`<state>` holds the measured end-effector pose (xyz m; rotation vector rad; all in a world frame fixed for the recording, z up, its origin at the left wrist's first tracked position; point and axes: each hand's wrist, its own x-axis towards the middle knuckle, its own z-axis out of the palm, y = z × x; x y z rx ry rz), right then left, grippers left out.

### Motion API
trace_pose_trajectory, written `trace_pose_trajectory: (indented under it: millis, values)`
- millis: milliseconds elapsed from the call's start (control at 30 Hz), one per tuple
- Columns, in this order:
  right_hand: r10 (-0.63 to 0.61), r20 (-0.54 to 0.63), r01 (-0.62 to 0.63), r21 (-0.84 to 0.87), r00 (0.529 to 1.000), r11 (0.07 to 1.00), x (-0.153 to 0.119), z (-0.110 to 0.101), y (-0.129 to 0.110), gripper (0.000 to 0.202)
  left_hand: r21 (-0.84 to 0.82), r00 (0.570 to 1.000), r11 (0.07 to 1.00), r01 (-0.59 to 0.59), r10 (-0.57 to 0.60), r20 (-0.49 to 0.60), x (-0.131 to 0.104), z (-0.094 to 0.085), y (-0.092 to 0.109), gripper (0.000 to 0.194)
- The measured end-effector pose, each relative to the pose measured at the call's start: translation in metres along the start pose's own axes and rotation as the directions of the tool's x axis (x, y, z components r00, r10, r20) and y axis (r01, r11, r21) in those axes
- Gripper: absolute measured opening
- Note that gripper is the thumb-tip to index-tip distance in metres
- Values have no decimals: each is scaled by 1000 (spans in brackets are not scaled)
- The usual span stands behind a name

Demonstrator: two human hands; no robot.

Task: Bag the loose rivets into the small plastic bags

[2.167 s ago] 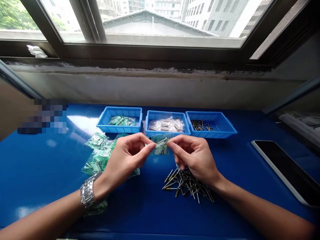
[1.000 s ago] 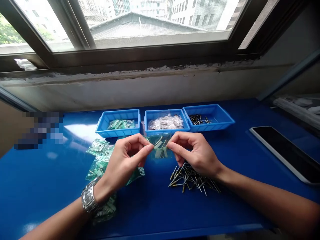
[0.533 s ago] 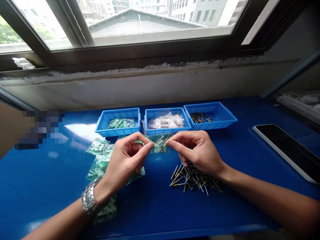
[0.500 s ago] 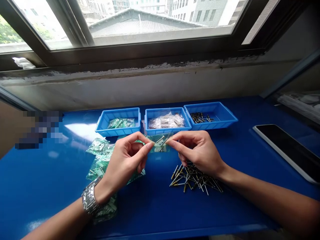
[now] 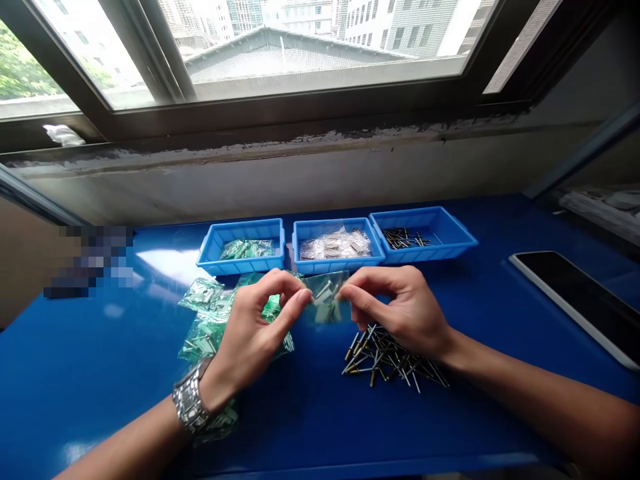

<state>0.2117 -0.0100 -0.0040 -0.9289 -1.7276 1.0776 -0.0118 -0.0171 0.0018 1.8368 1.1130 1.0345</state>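
Between my hands hangs a small greenish clear plastic bag with a few metal rivets and pale pieces inside. My left hand pinches its left edge between thumb and forefinger, while my right hand pinches the right edge. A pile of loose blind rivets, silver with some brass-coloured parts, lies on the table beneath my right hand. Several filled green plastic bags lie beside and partly behind my left hand and wrist.
Three blue bins stand in a row at the back: a left bin with green bags, a middle bin with clear bags, a right bin with dark rivets. A phone lies at the right on the blue table.
The bag is turned so that more of its face shows and it hangs lower between my fingers. Both hands keep their pinch; the view has shifted slightly.
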Motion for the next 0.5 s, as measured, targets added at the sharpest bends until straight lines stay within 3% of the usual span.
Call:
trace_pose_trajectory:
  millis: [67, 133, 267, 400, 467, 500]
  values:
    - [1, 58, 1, -32, 998, 999, 0, 0, -2, 25, 10, 1000, 1000, 6, -6, 17, 2, -3, 2, 26]
    - [-51, 43, 55, -85, 998, 995, 0, -1, -3, 28, 8, 1000, 1000, -9, 9, -14, 6, -10, 5, 25]
    - [-301, 1, 292, -242, 954, 925, -2, -2, -7, 25, 141, 978, 990, -20, 49, -203, 22, -39, 8, 24]
    - [-551, 163, 573, -296, 818, 764, -9, 0, -28, 10, 343, 968, 937, 69, 21, -251, 46, -76, -4, 26]
    - [-577, 267, 636, -333, 772, 697, -20, 2, -48, 18, 464, 964, 878, 119, 9, -264, 57, -92, -17, 28]
    - [-509, 343, 613, -390, 790, 687, -28, 3, -59, 20, 528, 962, 836, 151, -2, -272, 62, -100, -24, 29]
